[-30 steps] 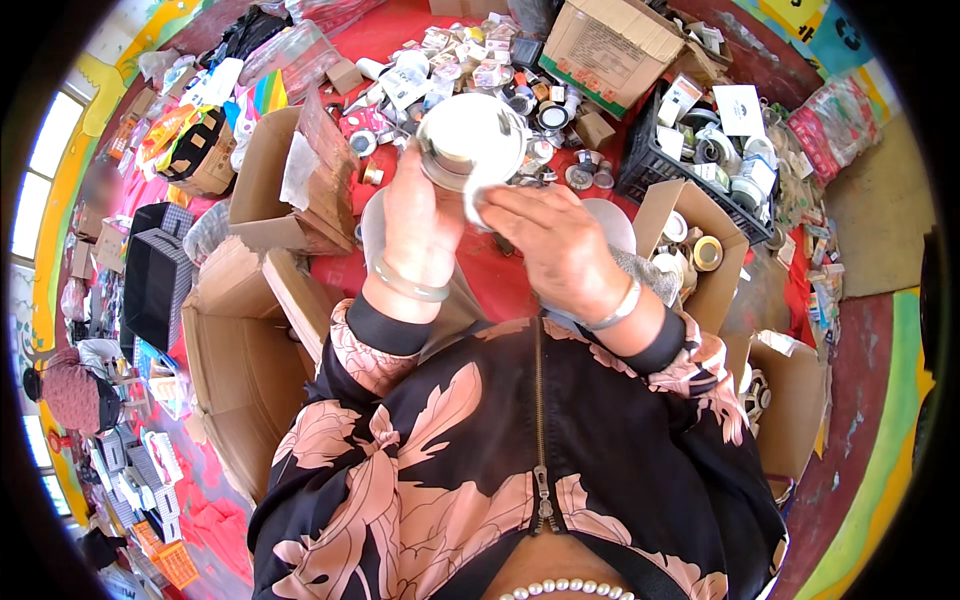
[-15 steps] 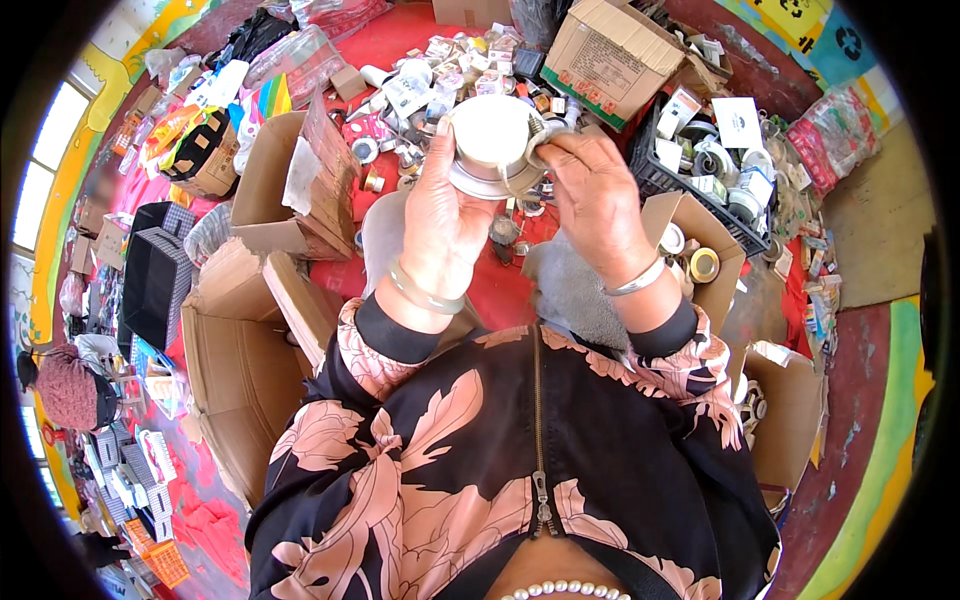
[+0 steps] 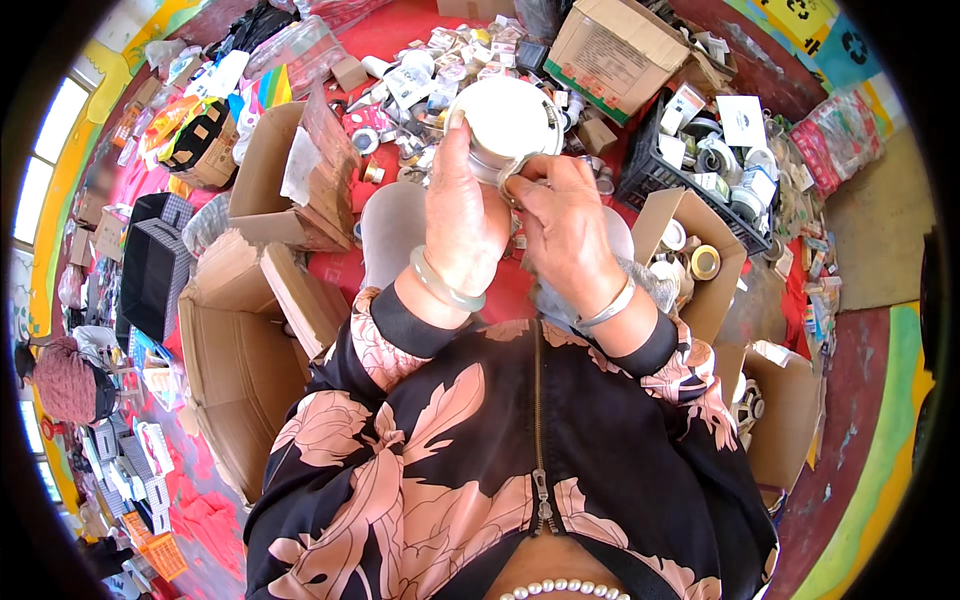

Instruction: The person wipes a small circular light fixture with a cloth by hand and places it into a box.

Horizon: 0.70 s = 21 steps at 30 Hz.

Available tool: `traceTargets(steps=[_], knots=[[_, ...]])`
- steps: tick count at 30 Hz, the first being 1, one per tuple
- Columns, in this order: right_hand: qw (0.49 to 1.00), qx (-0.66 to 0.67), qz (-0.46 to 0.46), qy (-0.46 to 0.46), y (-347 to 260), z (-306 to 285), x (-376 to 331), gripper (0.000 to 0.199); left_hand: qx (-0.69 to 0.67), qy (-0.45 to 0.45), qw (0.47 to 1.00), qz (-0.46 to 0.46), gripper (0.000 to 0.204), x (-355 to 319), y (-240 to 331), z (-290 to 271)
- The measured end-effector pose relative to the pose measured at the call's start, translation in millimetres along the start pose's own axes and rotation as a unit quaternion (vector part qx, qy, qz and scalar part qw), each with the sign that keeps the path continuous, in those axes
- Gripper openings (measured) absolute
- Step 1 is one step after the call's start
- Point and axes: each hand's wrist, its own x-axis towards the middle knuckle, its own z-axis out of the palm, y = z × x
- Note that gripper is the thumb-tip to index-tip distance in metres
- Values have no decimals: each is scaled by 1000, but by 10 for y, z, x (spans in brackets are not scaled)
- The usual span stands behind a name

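Note:
A round white lamp fixture [image 3: 508,118] is held up in front of me over the red table. My left hand [image 3: 463,215] grips its left rim, thumb up along the side. My right hand [image 3: 560,215] pinches a small metal clip at the fixture's lower right edge. A pale green bangle circles my left wrist and a silver one my right. My forearms in floral sleeves hide the table under them.
Open cardboard boxes [image 3: 300,170] stand to the left, another [image 3: 610,50] at the far right. A black crate [image 3: 720,170] holds small white parts. A heap of small parts [image 3: 430,70] lies beyond the fixture. A person in a knitted red hat [image 3: 65,380] is far left.
Both hands have lifted the fixture further away from my body. My right hand has shifted from covering its lower side to pinching the clip at its edge.

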Motion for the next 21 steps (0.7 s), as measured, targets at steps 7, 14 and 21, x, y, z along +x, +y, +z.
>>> traceTargets(steps=[7, 14, 21], knots=[[998, -63, -2, 24, 62, -137, -15, 24, -5, -38, 999, 8, 41, -72, -44, 14], [975, 125, 171, 62, 39, 53, -44, 24, 10, -30, 997, 70, 39, -50, -84, 119], [975, 103, 185, 72, 92, 222, -67, 23, 49, -33, 997, 43, 45, -56, -120, 45]])
